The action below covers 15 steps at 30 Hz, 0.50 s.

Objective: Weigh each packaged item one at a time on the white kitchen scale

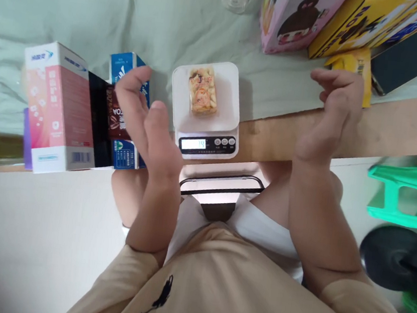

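green-clothed table (97, 8) | one scale (206, 111) | one snack packet (202, 89) | left hand (143, 114), right hand (332, 110) spread, empty

left hand (148, 119) raised, right hand (331, 115) raised, empty

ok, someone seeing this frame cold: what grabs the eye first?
Dead centre, a white kitchen scale sits at the table edge with a small packet of snacks lying on its platform and the display lit. The left hand and right hand hang open on either side of it, holding nothing. Left of the scale stands a row of cartons, the pink and white box the biggest.
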Each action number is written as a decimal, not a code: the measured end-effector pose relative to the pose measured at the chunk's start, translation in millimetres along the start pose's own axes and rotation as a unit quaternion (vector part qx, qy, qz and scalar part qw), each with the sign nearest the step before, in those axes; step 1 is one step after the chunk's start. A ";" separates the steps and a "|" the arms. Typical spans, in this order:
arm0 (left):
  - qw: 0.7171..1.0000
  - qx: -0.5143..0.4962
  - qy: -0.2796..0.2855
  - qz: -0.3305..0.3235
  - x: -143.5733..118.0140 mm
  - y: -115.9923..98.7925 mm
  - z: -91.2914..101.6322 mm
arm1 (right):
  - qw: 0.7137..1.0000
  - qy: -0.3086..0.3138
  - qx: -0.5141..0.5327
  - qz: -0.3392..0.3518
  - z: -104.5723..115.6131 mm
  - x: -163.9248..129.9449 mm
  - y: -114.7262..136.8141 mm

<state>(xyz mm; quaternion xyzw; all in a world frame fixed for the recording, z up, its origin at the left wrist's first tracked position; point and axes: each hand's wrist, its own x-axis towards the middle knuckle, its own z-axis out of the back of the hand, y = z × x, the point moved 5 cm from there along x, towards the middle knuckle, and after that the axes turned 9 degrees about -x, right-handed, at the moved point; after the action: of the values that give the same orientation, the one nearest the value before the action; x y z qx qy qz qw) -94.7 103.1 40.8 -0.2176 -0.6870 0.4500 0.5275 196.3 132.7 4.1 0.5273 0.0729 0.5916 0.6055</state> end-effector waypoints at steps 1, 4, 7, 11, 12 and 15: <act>1.000 0.002 -0.003 -0.003 2.5 -0.9 3.1 | 1.000 -0.004 0.009 0.003 0.0 0.3 2.4; 1.000 0.017 0.014 -0.002 6.1 7.0 8.8 | 1.000 0.003 0.013 0.008 -0.8 0.3 6.9; 0.999 0.016 0.027 0.013 7.5 24.7 14.8 | 1.000 0.007 -0.013 0.013 -1.6 -2.4 11.2; 0.992 -0.017 0.106 0.071 6.0 41.5 14.6 | 0.997 0.027 -0.042 0.060 -15.1 -18.4 35.5; 0.987 -0.018 0.124 0.095 4.4 43.9 13.7 | 0.994 0.045 -0.053 0.079 -22.5 -25.2 45.2; 0.981 -0.006 0.139 0.135 0.0 46.5 12.8 | 0.979 0.116 -0.101 0.131 -47.5 -46.2 73.5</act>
<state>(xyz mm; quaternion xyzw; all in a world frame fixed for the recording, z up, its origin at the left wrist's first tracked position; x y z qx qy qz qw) -114.7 121.4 0.9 -0.3720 -0.5739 0.4783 0.5509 102.1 103.5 12.1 0.3958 0.0129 0.7274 0.5605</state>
